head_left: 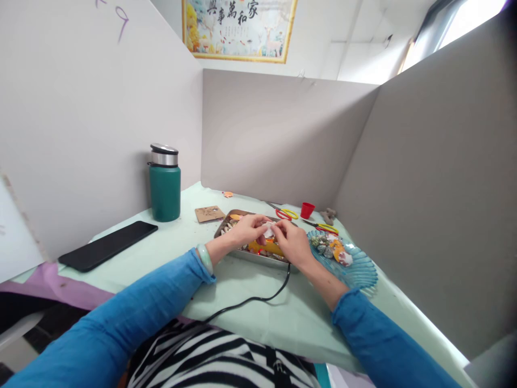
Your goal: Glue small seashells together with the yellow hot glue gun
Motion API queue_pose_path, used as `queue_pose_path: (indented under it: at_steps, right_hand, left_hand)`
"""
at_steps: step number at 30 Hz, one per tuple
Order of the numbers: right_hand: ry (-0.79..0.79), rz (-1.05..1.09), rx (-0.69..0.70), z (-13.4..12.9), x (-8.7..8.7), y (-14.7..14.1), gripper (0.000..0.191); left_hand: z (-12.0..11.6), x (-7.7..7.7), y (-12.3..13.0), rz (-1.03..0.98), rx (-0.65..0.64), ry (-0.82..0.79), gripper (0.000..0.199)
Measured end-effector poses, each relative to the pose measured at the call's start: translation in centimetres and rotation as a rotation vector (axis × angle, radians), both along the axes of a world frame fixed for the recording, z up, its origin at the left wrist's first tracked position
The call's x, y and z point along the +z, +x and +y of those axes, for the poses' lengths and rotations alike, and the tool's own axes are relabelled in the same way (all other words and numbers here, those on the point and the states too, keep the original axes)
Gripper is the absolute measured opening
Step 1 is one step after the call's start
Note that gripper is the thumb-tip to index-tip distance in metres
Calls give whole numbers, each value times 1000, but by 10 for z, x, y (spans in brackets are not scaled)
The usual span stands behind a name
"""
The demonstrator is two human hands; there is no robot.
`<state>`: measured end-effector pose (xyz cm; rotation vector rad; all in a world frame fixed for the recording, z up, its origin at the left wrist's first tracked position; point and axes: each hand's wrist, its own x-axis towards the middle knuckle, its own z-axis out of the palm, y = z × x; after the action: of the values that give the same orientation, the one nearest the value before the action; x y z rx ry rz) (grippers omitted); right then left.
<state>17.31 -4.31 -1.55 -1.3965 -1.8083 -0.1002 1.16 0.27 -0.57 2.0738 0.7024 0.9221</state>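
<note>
Your left hand and right hand pinch one small white piece between their fingertips, above the rectangular metal tray. Right of the tray sits one ribbed, translucent blue plate; behind it, two pairs of scissors and one red cup.

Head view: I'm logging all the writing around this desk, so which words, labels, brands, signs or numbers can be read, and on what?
"家和萬事興", right to left, on the framed picture; its smaller lines are too small to read.
"9", apparently, in purple on the left partition; the mark beside it is cut off.
Faint marks on the white panel: too blurred.
No brand is readable.
</note>
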Motion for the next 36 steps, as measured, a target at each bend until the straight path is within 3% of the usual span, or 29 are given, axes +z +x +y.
queue_pose_path:
  at_steps: [36]
  right_hand:
    - [7, 10, 27, -1, 1, -1, 29]
  left_hand:
    - [-1, 0, 0, -20, 99, -14, 29]
